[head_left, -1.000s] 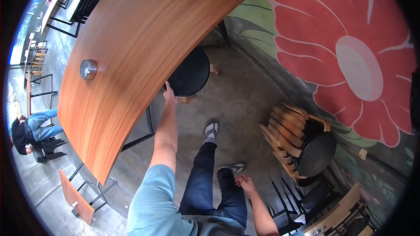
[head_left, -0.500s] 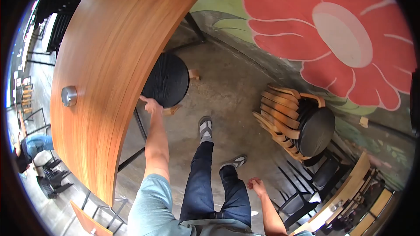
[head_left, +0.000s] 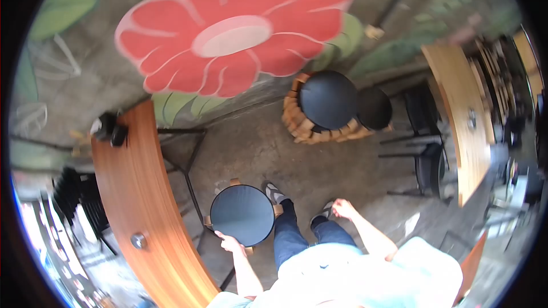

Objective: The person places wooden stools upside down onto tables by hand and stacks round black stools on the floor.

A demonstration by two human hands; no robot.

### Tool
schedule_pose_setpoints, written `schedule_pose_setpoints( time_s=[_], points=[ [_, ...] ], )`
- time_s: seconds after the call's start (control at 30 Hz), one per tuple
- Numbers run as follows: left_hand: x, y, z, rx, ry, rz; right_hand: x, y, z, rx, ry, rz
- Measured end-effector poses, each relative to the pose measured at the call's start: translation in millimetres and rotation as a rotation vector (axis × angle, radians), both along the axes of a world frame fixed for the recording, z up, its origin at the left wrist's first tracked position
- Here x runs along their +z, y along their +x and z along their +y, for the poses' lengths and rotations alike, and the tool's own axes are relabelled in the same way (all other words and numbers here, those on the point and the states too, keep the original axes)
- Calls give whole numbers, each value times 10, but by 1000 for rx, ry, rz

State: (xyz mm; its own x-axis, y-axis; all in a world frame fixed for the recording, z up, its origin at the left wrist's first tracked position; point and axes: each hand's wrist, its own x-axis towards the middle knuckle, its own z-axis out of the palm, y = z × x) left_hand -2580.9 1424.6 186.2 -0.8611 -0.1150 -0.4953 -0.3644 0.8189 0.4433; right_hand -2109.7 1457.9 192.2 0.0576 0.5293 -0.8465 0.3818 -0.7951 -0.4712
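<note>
A round stool (head_left: 242, 215) with a black seat and light wooden legs stands upright beside the long wooden table. My left hand (head_left: 231, 243) grips the near left rim of its seat, with the thumb on top and the other fingers hidden under the edge. My right hand (head_left: 343, 209) hangs in the air above my foot, its fingers loosely curled in and nothing seen in them.
The long table (head_left: 134, 188) runs along my left, bearing a small metal container (head_left: 138, 240) and a black object (head_left: 119, 135). By the flower-painted wall are stacked stools (head_left: 328, 100). Black chairs (head_left: 428, 168) and a light wooden table (head_left: 456, 120) are at right.
My view has turned to the right. The stool, partly covered by the table edge before, has come out from it and nearer to me, with my left hand still on its rim.
</note>
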Motion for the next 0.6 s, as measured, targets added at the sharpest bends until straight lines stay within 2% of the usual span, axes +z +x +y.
schedule_pose_setpoints(
  time_s=[0.1,0.17,0.23,0.3,0.33,0.4,0.43,0.5,0.57,0.6],
  points=[
    [1011,629,259,-135,55,-33,-174,97,-187,75,93,19],
    [1059,812,243,-278,86,47,-370,124,-301,149,211,-15],
    [1227,1046,276,-431,177,43,-23,77,-275,180,222,-46],
    [1480,1420,304,-532,260,27,195,104,-280,-27,134,200],
    [1598,1671,325,-499,353,19,423,190,-284,-39,146,202],
    [1776,2074,323,-640,376,-76,945,406,-323,-328,239,489],
    [1774,2251,324,-680,417,-99,994,523,-348,-284,301,360],
    [1995,2754,288,-734,449,-171,999,899,-462,-512,307,580],
    [2189,3235,221,-821,431,-260,1237,1216,-590,-610,635,376],
    [2191,3445,181,-856,472,-297,1436,1280,-662,-876,698,329]
  ],
)
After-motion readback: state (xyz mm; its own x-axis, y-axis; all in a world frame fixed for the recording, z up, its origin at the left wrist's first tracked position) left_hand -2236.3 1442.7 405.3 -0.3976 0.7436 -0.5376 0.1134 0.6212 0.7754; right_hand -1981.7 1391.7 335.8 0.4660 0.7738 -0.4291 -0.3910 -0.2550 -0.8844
